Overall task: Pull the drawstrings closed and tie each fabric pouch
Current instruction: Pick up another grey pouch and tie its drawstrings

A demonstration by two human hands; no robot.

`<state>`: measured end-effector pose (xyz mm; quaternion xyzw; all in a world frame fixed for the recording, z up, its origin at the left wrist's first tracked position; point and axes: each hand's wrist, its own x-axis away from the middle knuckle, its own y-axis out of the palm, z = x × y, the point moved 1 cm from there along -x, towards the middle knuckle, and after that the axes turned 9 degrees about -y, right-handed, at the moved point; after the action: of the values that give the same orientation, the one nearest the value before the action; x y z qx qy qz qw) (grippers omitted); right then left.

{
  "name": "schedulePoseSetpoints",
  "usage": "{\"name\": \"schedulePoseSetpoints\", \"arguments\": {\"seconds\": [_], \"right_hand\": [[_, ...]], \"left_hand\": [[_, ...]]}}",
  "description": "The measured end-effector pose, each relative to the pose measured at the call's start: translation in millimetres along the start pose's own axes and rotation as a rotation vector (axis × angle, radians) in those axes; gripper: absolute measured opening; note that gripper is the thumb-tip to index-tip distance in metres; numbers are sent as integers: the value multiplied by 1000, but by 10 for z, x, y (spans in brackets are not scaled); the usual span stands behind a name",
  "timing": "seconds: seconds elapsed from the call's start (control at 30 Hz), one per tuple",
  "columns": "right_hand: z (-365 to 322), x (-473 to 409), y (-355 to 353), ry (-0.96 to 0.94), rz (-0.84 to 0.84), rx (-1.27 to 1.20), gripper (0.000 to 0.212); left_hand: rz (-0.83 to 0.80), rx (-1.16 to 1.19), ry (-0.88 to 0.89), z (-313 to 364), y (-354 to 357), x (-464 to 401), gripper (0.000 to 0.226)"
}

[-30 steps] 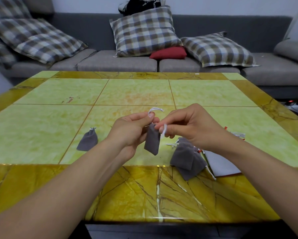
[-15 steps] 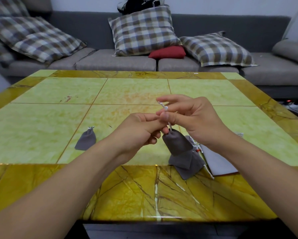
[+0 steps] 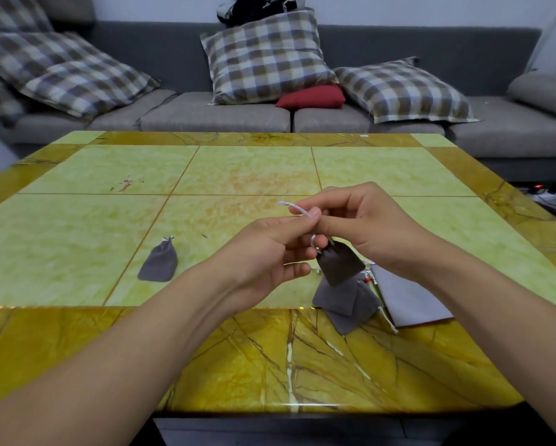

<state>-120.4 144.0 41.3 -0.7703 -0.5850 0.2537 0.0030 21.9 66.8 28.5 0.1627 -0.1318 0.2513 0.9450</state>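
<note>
Pinched at centre frame, between left hand [image 3: 264,252] and right hand [image 3: 366,226]: white drawstring [image 3: 297,209] of a dark grey pouch [image 3: 339,263]. Left grip narrow, thumb and forefinger closed on the cord, its loose end poking out toward 10 o'clock. Right grip curled around the cord just above the gathered neck, fingertips touching those of the left. Dangling below both hands, clear of the surface [image 3: 238,175], tilted with its bottom swung toward 5 o'clock. Whether knotted yet, cannot tell; neck hidden by fingers.

Directly beneath, at 5 o'clock from the hands: heap of grey pouches [image 3: 344,304], overlapping, with white cord ends trailing off toward the near edge. Just beside the heap at 3 o'clock, partly under the right forearm: flat light grey cloth [image 3: 408,300]. Well apart at 9 o'clock from the hands: lone grey pouch [image 3: 159,265], lying flat, neck cinched and pointing toward 12 o'clock.

Beyond the far edge at 12 o'clock: grey sofa [image 3: 212,114] with plaid cushions [image 3: 267,56] and one red cushion [image 3: 312,97].
</note>
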Motion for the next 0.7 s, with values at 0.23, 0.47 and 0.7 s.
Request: {"name": "schedulePoseSetpoints", "arguments": {"seconds": [0.23, 0.47, 0.7], "right_hand": [[5, -14, 41, -24, 115, -6, 26], [-48, 10, -10, -50, 82, -168, 24], [-95, 29, 35, -167, 126, -57, 20]], "left_hand": [[48, 17, -56, 6, -26, 13, 26], [-25, 224, -74, 37, -17, 7, 21], [204, 86, 90, 74, -153, -23, 14]]}}
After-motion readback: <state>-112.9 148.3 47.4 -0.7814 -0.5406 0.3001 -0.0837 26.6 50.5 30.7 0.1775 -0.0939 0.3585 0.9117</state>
